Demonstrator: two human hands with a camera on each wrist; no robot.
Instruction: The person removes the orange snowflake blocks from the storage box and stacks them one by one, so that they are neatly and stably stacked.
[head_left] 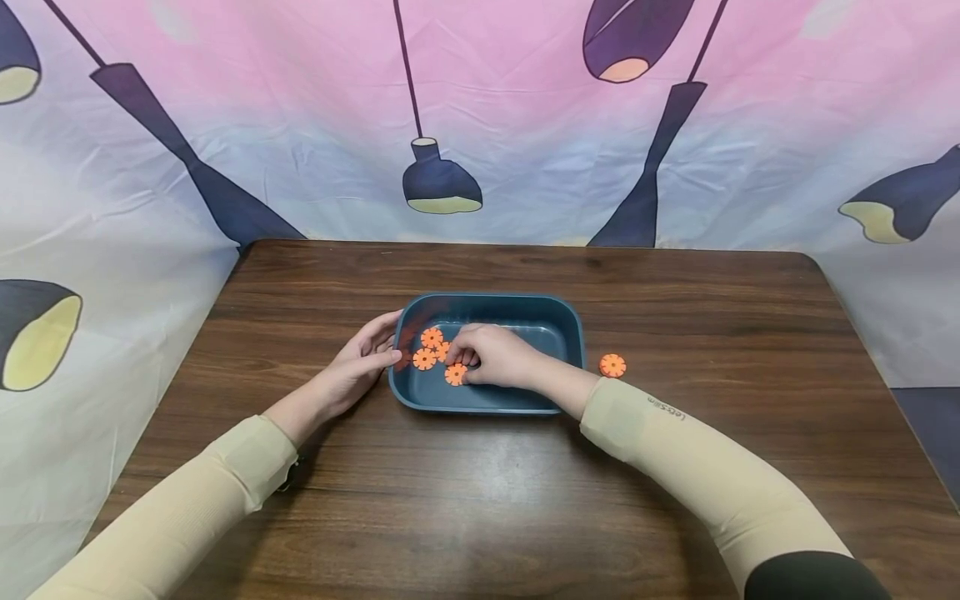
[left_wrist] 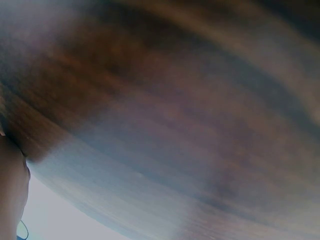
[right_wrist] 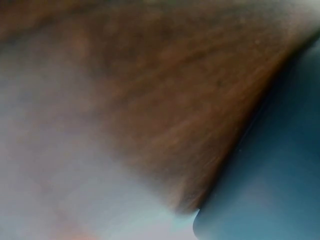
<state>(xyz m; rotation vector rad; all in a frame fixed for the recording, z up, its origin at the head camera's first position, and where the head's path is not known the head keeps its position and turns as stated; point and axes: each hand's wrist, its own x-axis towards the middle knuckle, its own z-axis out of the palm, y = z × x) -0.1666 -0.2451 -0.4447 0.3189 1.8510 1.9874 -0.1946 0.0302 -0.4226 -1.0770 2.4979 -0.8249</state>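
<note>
A dark blue rectangular tray (head_left: pixel 495 410) stands on the wooden table. My left hand (head_left: pixel 356 367) holds its left end, the thumb over the rim and the fingers along the outside. Reaching in from the right, my right hand (head_left: pixel 498 357) pinches an orange notched plastic disc (head_left: pixel 454 375) low over the tray's floor, its thumb and index finger at the edge. Several similar orange discs (head_left: pixel 424 359) lie together at the tray's left end. In the right wrist view the tray's side (right_wrist: pixel 270 180) fills the lower right.
Outside the tray, to its right, orange discs (head_left: pixel 612 365) rest on the brown wooden table (head_left: pixel 480 500), close by my right forearm. A cloth backdrop (head_left: pixel 525 125) printed with lamps hangs behind the table's far edge.
</note>
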